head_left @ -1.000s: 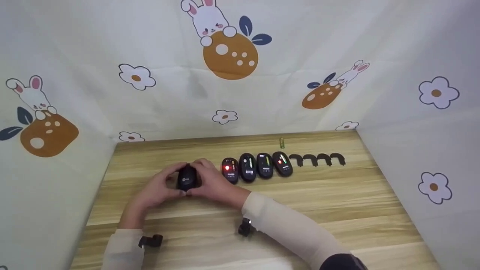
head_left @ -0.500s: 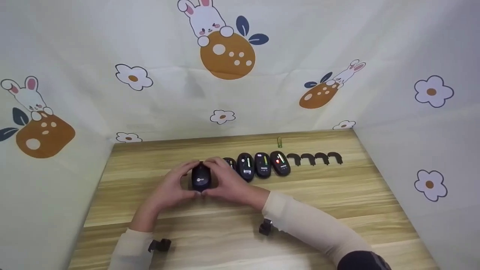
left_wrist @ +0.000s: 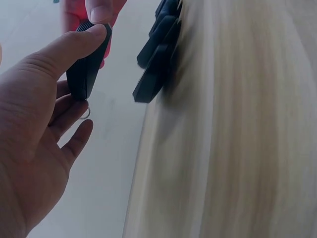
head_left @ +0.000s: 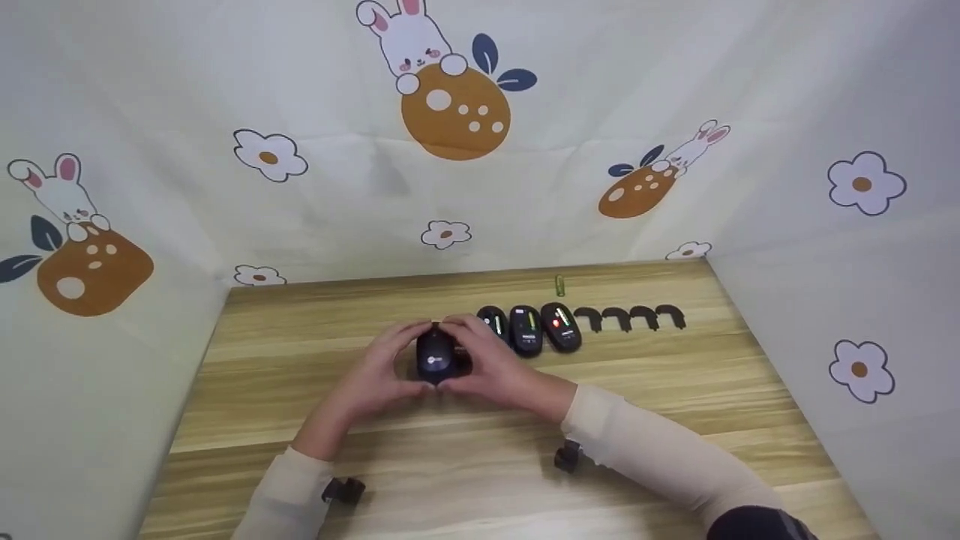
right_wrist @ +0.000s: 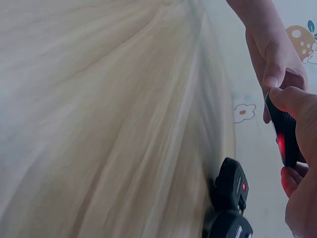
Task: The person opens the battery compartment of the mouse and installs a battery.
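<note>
A black computer mouse, its top up in the head view, is held between both hands above the table. My left hand grips it from the left and my right hand from the right, thumbs at its near end and fingers at its far end. Red light glows from its underside in the right wrist view. Just right of the hands lie upside-down mice, including one mouse with its battery slot exposed and another mouse lit red. My right hand hides part of that row.
Several curved black battery covers lie in a line at the right of the mice. A green battery lies behind the row. The wooden table meets patterned cloth walls at its back and sides.
Both hands have carried the mouse to the right, towards the row. My right hand now covers the row's leftmost mouse, which was visible a second ago, and part of its neighbour.
</note>
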Motion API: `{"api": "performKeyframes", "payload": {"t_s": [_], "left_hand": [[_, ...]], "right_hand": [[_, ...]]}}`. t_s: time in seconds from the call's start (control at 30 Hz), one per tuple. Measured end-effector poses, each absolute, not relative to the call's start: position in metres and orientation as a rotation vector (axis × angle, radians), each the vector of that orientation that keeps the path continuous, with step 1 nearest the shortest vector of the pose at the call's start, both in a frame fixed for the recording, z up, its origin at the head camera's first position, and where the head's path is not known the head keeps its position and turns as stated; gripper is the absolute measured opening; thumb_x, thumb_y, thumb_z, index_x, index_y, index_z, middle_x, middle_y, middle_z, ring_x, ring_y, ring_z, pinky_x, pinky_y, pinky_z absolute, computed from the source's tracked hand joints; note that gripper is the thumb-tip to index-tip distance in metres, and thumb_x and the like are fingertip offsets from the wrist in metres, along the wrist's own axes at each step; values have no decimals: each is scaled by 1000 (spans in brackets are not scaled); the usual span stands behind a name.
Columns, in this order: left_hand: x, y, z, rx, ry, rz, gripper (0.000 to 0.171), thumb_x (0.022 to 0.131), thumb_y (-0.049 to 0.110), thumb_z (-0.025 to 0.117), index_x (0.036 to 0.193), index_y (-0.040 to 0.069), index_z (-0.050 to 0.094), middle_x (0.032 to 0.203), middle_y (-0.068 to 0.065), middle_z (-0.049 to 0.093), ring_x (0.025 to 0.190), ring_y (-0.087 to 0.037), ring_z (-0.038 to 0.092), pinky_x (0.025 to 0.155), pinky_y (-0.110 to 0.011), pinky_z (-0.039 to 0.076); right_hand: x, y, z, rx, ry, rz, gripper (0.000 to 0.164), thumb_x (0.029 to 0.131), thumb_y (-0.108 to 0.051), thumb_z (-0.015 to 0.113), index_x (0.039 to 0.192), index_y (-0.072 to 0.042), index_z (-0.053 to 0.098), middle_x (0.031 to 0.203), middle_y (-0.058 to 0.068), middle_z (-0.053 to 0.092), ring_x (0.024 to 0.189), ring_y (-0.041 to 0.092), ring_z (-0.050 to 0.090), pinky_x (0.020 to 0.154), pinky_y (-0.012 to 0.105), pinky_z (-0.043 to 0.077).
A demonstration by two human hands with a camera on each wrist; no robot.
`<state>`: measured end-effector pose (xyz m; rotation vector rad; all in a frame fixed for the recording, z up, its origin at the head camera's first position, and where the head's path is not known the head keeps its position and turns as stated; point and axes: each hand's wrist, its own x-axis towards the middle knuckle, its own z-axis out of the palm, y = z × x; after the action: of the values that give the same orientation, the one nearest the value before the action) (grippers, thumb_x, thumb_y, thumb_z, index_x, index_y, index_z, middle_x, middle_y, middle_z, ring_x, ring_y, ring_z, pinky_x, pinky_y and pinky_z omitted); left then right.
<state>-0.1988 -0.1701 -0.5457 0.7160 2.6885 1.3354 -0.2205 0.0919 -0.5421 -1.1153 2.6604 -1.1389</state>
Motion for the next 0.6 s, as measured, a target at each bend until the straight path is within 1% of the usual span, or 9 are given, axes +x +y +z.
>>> {"api": "performKeyframes", "payload": {"t_s": [0.13,0.3,0.43,0.6], "left_hand": [[-200,-159,-548,781,2706,1326,95,82,13,98,165,15,53,169,-11,47,156,-38,43,127,-59,38],[-199,-147,-548,863,2743,1310,95,81,13,99,164,12,53,168,-14,49,155,-40,45,126,-59,40],[-198,-138,-549,897,2732,1326,93,83,13,98,164,11,53,168,-15,47,156,-40,43,127,-58,38],[-196,-127,-549,931,2725,1348,94,83,14,97,165,10,51,170,-12,46,157,-37,41,130,-56,35]], "right_hand": [[-218,104,-542,-1125,2671,-1144,93,87,-25,96,164,-5,48,164,10,46,152,27,48,128,42,39],[-216,117,-542,-1152,2697,-1136,92,87,-26,96,163,-2,49,166,15,45,154,30,45,129,45,38],[-215,128,-543,-1154,2692,-1157,93,87,-27,96,164,-4,49,167,13,45,155,30,44,129,48,38],[-213,140,-542,-1163,2687,-1178,95,86,-29,97,165,-7,48,167,11,44,153,29,46,128,47,39]]}}
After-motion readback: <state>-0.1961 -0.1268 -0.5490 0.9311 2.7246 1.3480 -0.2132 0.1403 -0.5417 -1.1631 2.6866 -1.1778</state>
